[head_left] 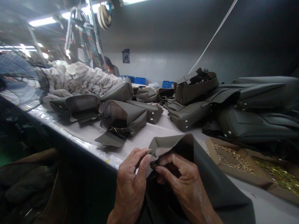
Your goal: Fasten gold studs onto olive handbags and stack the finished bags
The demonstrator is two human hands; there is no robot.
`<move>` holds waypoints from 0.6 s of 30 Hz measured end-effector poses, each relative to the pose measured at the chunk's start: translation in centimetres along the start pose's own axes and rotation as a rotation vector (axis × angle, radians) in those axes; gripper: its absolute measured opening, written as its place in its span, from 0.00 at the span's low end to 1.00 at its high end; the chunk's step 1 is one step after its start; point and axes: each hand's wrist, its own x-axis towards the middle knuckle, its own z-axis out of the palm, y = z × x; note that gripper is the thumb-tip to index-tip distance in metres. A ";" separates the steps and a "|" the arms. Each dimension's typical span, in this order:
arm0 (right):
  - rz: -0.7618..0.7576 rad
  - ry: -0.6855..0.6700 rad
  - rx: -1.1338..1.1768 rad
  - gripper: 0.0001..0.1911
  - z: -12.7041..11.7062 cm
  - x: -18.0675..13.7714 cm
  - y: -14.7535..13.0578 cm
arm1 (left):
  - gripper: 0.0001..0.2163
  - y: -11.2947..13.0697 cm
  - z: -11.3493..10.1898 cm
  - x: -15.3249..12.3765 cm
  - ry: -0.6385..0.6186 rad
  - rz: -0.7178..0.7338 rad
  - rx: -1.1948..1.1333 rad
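A grey-green leather bag [210,180] lies at the table's near edge, its opening turned up toward me. My left hand [130,183] pinches the bag's rim with thumb and forefinger at a small metal fitting [153,154]. My right hand [184,183] is curled shut on the same edge from the other side, fingertips pressed beside the fitting. Both hands touch each other at that spot.
Several finished grey bags [121,118] lie across the white table [163,127], with more piled at the right [254,105]. Cardboard trays of small brass parts [233,158] sit right of my hands. A heap of white cloth covers [77,77], a fan [21,81] and a distant person [109,66] are at the left.
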 end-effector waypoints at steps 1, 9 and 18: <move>0.007 -0.009 0.015 0.06 0.0 0.0 0.0 | 0.08 0.0 0.0 0.0 -0.001 0.002 0.003; 0.134 -0.037 0.134 0.06 -0.3 0.3 0.3 | 0.08 -0.2 -0.2 0.0 0.000 0.046 0.014; 0.212 -0.014 0.145 0.08 -0.4 0.5 -0.1 | 0.09 -0.2 -0.1 -0.1 0.002 0.034 0.026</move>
